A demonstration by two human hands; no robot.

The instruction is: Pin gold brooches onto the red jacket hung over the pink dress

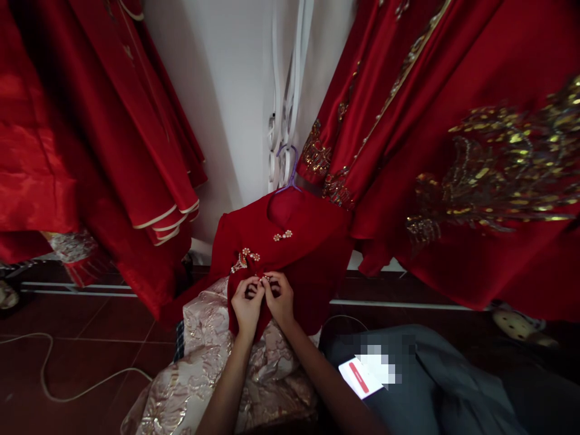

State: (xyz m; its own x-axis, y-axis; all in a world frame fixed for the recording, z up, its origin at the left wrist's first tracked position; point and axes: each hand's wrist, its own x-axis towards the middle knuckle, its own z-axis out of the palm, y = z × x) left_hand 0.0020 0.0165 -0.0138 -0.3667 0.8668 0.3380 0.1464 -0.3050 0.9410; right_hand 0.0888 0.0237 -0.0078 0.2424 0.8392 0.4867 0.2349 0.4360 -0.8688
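Note:
A red garment (pixel 299 241) on a purple hanger (pixel 290 175) lies in front of me, over a pale gold brocade cloth (pixel 203 362). It has pearl-and-gold knot fasteners (pixel 283 235) down its front. My left hand (pixel 247 305) and my right hand (pixel 280 296) meet at the lowest fastener (pixel 264 279). Both hands pinch it with closed fingertips. A second fastener (pixel 244 258) sits just above my left hand.
Red robes hang at the left (pixel 113 133) and at the right (pixel 453 151), the right ones with gold embroidery. A white wall (pixel 226 90) stands behind. A white cable (pixel 45 374) lies on the dark floor. A card with a red stripe (pixel 360 376) rests on grey cloth (pixel 453 386).

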